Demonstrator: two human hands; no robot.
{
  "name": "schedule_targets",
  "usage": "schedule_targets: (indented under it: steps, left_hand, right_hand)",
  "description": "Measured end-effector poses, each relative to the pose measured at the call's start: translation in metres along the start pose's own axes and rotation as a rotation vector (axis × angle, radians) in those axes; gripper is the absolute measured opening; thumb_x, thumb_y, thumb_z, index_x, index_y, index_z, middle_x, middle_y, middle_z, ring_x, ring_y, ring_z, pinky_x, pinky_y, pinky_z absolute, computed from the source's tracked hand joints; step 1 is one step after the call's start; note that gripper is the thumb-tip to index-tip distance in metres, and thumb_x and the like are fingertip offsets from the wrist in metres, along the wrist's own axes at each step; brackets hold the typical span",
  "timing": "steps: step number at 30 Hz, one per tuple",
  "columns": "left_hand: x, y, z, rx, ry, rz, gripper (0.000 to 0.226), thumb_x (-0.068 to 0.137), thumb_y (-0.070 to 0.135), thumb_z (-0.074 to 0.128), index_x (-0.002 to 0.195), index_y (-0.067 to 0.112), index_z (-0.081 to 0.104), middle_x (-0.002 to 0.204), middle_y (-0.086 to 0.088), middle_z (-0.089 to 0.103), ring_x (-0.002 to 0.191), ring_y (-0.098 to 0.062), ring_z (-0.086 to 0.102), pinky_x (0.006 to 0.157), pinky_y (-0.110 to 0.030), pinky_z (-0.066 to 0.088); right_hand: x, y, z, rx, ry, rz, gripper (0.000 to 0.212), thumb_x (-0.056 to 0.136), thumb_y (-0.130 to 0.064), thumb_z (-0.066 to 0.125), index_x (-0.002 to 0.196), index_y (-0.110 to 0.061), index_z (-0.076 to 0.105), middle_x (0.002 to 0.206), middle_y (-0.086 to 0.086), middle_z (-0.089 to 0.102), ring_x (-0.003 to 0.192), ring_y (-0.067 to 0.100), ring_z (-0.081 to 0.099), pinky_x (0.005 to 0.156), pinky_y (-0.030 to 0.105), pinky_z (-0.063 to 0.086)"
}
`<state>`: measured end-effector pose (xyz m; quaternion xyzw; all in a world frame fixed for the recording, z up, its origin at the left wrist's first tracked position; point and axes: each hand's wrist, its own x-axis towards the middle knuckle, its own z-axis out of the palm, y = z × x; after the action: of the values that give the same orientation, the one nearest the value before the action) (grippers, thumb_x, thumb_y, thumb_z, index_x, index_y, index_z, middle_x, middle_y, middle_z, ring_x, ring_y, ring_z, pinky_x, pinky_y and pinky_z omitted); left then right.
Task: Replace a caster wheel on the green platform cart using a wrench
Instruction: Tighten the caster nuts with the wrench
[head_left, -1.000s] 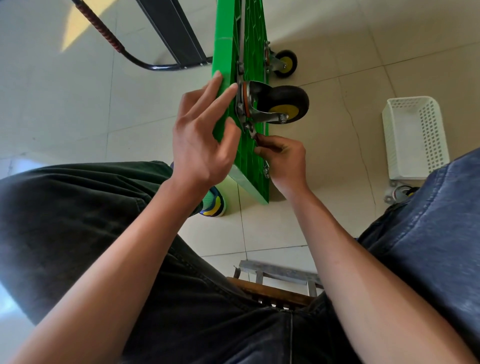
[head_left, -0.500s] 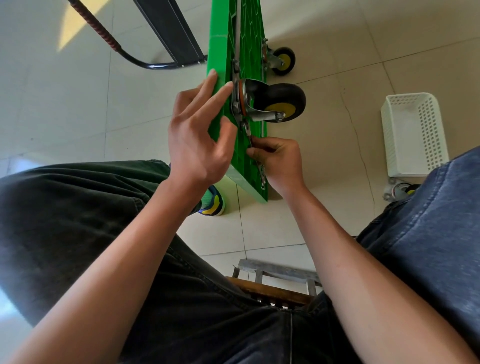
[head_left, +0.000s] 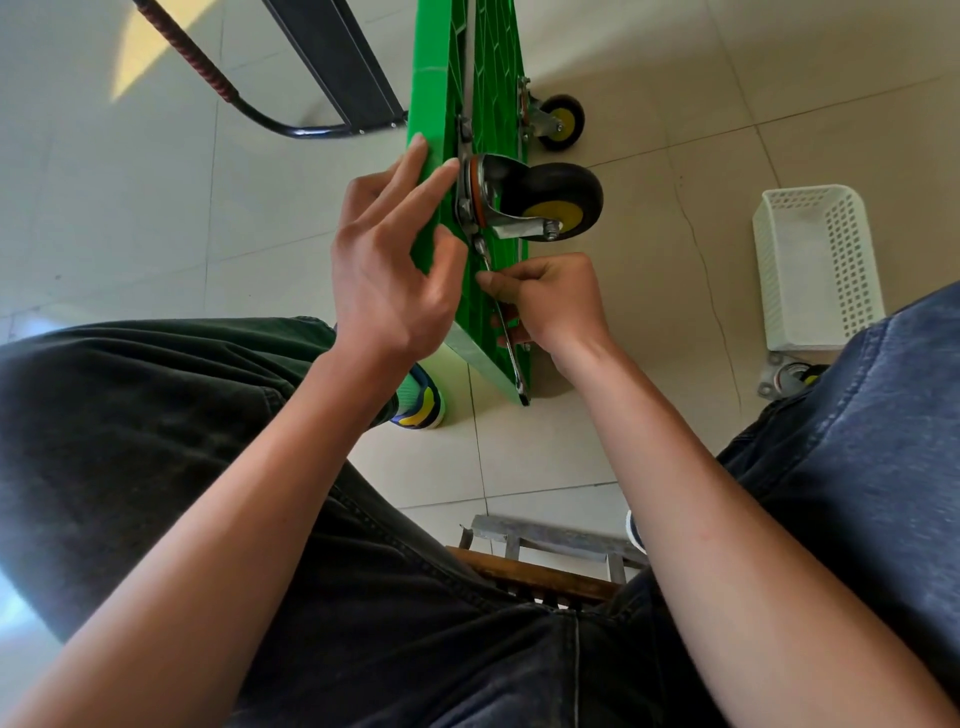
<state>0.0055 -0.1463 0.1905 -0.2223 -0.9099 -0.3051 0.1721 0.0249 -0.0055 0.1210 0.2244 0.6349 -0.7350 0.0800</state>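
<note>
The green platform cart (head_left: 496, 67) stands on its edge on the tiled floor, its ribbed underside facing right. A black caster wheel (head_left: 558, 200) with a yellow hub sits on a metal plate on that underside. My left hand (head_left: 392, 260) presses straight fingers against the cart's left edge beside the plate, thumb on the green rim. My right hand (head_left: 550, 306) grips a slim metal wrench (head_left: 506, 322) whose head sits at a bolt just below the caster plate. The wrench handle runs down along the underside toward the cart's lower corner.
A second smaller caster (head_left: 561, 122) is farther up the cart. The black folded handle (head_left: 291, 98) lies at the upper left. A white perforated basket (head_left: 815, 265) stands on the floor at right, a loose caster (head_left: 789, 376) below it. A wooden stool (head_left: 540, 566) is under me.
My right hand has swung the wrench handle downward along the underside, so more of the handle shows below the fist. My left hand keeps its press on the cart's edge.
</note>
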Motion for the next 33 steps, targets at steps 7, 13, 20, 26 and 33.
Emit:
schedule_targets:
  steps: [7, 13, 20, 26, 33]
  left_hand:
    - [0.0, 0.0, 0.0, -0.008, 0.002, 0.003, 0.046, 0.089, 0.015, 0.052, 0.13, 0.007, 0.069, 0.142, -0.017, 0.059, 0.122, -0.03, 0.057, 0.098, -0.043, 0.051]
    - [0.0, 0.0, -0.002, -0.003, -0.014, 0.006, 0.046, 0.089, 0.016, 0.052, 0.131, 0.007, 0.068, 0.143, -0.018, 0.058, 0.124, -0.03, 0.056, 0.099, -0.044, 0.05]
    - [0.0, 0.002, -0.002, -0.007, -0.014, 0.006, 0.046, 0.089, 0.017, 0.052, 0.131, 0.007, 0.068, 0.143, -0.018, 0.058, 0.124, -0.03, 0.056, 0.098, -0.043, 0.051]
    - [0.0, 0.002, -0.002, -0.014, -0.007, 0.003, 0.046, 0.089, 0.017, 0.053, 0.13, 0.007, 0.068, 0.142, -0.017, 0.059, 0.124, -0.03, 0.056, 0.099, -0.043, 0.051]
    - [-0.001, 0.001, 0.0, -0.02, 0.007, 0.012, 0.044, 0.089, 0.015, 0.054, 0.129, 0.006, 0.069, 0.142, -0.018, 0.059, 0.122, -0.03, 0.057, 0.098, -0.041, 0.051]
  right_hand:
    - [0.0, -0.019, -0.002, 0.168, -0.077, 0.181, 0.025, 0.09, -0.015, 0.077, 0.1, 0.006, 0.069, 0.069, 0.011, 0.066, 0.049, 0.016, 0.06, 0.048, 0.025, 0.051]
    - [-0.002, -0.02, -0.013, 0.099, -0.122, 0.211, 0.028, 0.093, -0.015, 0.074, 0.107, 0.007, 0.068, 0.078, 0.013, 0.066, 0.053, 0.017, 0.064, 0.05, 0.028, 0.055]
    - [0.004, 0.006, -0.025, -0.194, -0.041, 0.033, 0.02, 0.093, -0.02, 0.074, 0.109, -0.009, 0.073, 0.099, 0.007, 0.074, 0.076, 0.021, 0.075, 0.071, 0.047, 0.065]
    - [0.013, 0.036, -0.015, -0.301, 0.144, -0.249, 0.02, 0.09, -0.025, 0.075, 0.109, -0.023, 0.079, 0.1, -0.012, 0.077, 0.095, 0.008, 0.072, 0.093, 0.045, 0.057]
    - [0.011, 0.043, -0.003, -0.202, 0.198, -0.423, 0.023, 0.092, -0.007, 0.068, 0.113, -0.011, 0.077, 0.099, -0.004, 0.075, 0.097, 0.014, 0.072, 0.09, 0.043, 0.058]
